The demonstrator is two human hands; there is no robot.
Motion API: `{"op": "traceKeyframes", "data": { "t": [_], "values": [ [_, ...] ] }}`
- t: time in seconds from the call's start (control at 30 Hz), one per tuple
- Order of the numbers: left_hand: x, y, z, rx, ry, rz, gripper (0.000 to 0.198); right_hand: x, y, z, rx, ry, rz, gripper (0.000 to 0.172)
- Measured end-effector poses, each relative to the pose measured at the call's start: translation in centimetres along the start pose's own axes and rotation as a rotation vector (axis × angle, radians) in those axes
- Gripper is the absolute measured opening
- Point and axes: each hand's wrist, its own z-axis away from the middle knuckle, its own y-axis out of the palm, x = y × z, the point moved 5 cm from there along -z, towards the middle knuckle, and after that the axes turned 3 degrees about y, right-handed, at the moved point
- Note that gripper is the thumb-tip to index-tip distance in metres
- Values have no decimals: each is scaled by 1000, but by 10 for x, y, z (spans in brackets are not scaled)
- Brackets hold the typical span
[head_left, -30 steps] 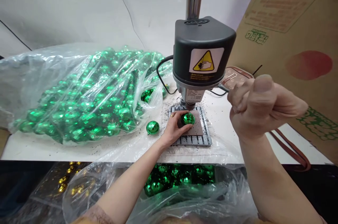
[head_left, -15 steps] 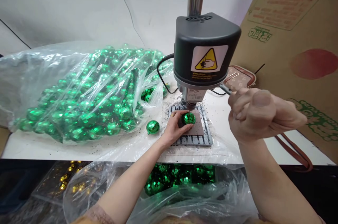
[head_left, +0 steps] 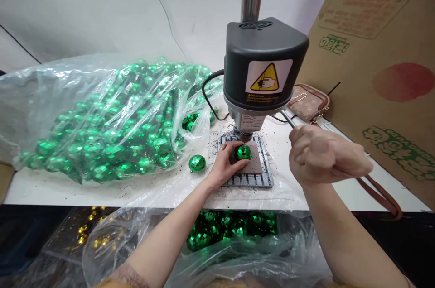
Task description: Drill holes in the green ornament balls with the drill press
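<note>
A green faceted ball (head_left: 243, 152) sits at centre frame on the brown pad (head_left: 253, 165) of the drill press (head_left: 263, 70), right under the bit. The left hand (head_left: 224, 165) has its fingers closed round the ball's left side, steadying it. The right hand (head_left: 321, 156) is a tight fist round the feed lever (head_left: 288, 119) at right of centre. The ball looks light, thin-shelled and glossy, likely to slip or crack if squeezed; a gentle grip low on its sides suits it. A loose ball (head_left: 196, 163) lies just left of the hand, beside a clear bag (head_left: 102, 120) of more. Lower centre, another bag (head_left: 231, 229) holds others.
</note>
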Motion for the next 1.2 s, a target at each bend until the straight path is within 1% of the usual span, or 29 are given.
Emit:
{"op": "traceKeyframes", "data": {
  "t": [0.07,0.13,0.2,0.23,0.27,0.37,0.43,0.5,0.53,0.57,0.63,0.73,0.77,0.8,0.83,0.87,0.9,0.97,1.0,1.03,1.1,1.17,1.2],
  "values": [
    [0,0,0,-1,1,2,45,1,1,0,-4,10,1,48],
    [0,0,1,-4,1,7,47,2,4,-8,-70,36,21,51],
    [1,0,1,-8,-11,24,47,3,9,-23,-150,113,52,52],
    [2,1,0,-9,-24,44,47,2,12,-32,-198,185,74,52],
    [3,1,0,-12,-37,70,46,1,15,-41,-219,241,89,52],
    [0,0,3,-60,-44,120,46,-1,24,-62,-174,343,96,49],
    [-8,-6,13,-141,-1,57,43,-3,27,-69,-133,382,104,49],
    [-22,-16,32,-181,92,-54,38,-5,27,-69,-115,398,115,49],
    [-30,-20,45,-162,150,-113,36,-5,26,-69,-120,392,116,49],
    [-39,-23,60,-117,211,-169,35,-5,25,-68,-126,380,112,49],
    [-52,-27,95,28,312,-288,36,-4,24,-67,-132,365,98,49],
    [-61,-31,144,243,396,-477,38,-5,25,-67,-110,399,112,48],
    [-61,-33,155,284,415,-529,41,-5,24,-67,-102,416,125,48],
    [-61,-35,162,293,442,-572,44,-4,24,-67,-100,423,135,49],
    [-60,-40,164,257,465,-606,45,-4,23,-67,-100,423,144,49],
    [-58,-47,161,180,470,-635,43,-3,23,-67,-96,424,149,49],
    [-55,-55,154,78,446,-666,38,-4,23,-67,-97,423,151,49],
    [-45,-73,130,-110,315,-752,31,-5,22,-66,-101,420,144,49],
    [-38,-81,115,-164,222,-809,32,-5,22,-66,-107,416,138,49],
    [-31,-88,100,-169,129,-871,35,-6,22,-65,-112,410,132,49],
    [-18,-94,72,-88,-13,-978,38,-6,23,-65,-123,394,125,50],
    [-8,-94,53,22,-101,-1014,30,-6,23,-65,-123,385,127,51],
    [-5,-93,47,58,-127,-999,26,-5,24,-65,-120,386,125,51]
  ]
}}
